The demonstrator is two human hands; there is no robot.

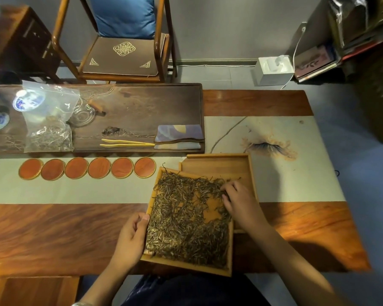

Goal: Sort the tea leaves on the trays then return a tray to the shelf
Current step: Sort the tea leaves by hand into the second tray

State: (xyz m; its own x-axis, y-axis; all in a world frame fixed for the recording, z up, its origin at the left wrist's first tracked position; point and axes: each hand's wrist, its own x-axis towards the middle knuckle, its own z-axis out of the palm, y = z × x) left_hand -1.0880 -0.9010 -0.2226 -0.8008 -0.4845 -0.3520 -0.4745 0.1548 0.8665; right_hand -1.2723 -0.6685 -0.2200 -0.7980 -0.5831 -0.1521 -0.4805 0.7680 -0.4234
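Observation:
A light wooden tray (187, 267) full of dark tea leaves (181, 228) lies at the table's near edge, partly on top of a second wooden tray (219, 165) that shows bare wood behind it. My left hand (132, 236) grips the front tray's left rim, thumb on the rim. My right hand (239, 202) rests palm down on the leaves at the tray's right side, fingers spread among them. A patch of bare tray bottom shows just left of that hand.
Several round orange coasters (87, 168) line the cloth runner to the left. Behind them a dark tea board (142, 102) holds a plastic bag of tea (48, 129), yellow tongs (126, 143), a folded cloth (179, 136) and glassware. A chair (122, 54) stands beyond the table.

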